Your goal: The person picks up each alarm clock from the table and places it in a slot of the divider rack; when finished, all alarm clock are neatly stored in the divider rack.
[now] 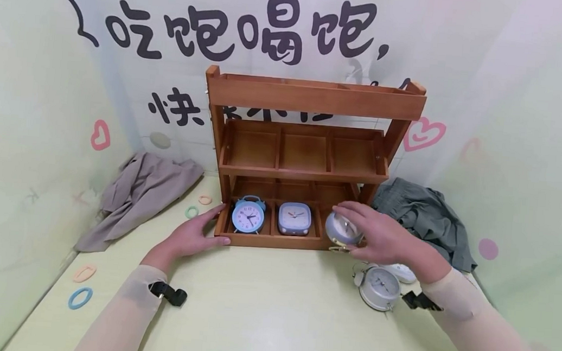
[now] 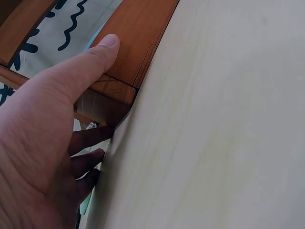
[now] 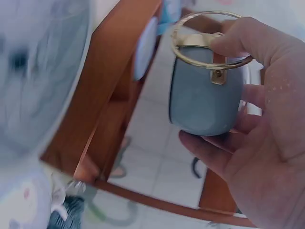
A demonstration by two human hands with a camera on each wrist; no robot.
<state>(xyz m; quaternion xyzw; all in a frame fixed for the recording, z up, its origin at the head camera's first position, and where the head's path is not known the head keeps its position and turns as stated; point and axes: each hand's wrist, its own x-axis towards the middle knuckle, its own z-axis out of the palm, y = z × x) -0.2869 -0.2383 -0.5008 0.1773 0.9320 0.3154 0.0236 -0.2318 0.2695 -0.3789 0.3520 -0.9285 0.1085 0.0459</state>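
Note:
A brown wooden rack (image 1: 316,98) has three tiers with divided compartments. On its lowest tier, a blue twin-bell alarm clock (image 1: 247,217) stands in the left compartment and a lavender square clock (image 1: 295,219) in the middle one. My right hand (image 1: 388,238) grips a round blue-grey clock (image 3: 205,95) at the right compartment. Its gold ring handle (image 3: 212,64) points toward the front of the table. Whether this clock touches the tray cannot be told. At the rack's lower left corner, my left hand (image 1: 189,239) rests its thumb on the front board, fingers along the side.
A white twin-bell clock (image 1: 380,287) lies below my right hand, with another white object (image 1: 403,272) partly hidden behind it. Crumpled grey-brown cloth (image 1: 147,193) lies left, dark green cloth (image 1: 425,218) right. Coloured rings, including a blue one (image 1: 80,298), lie at the left.

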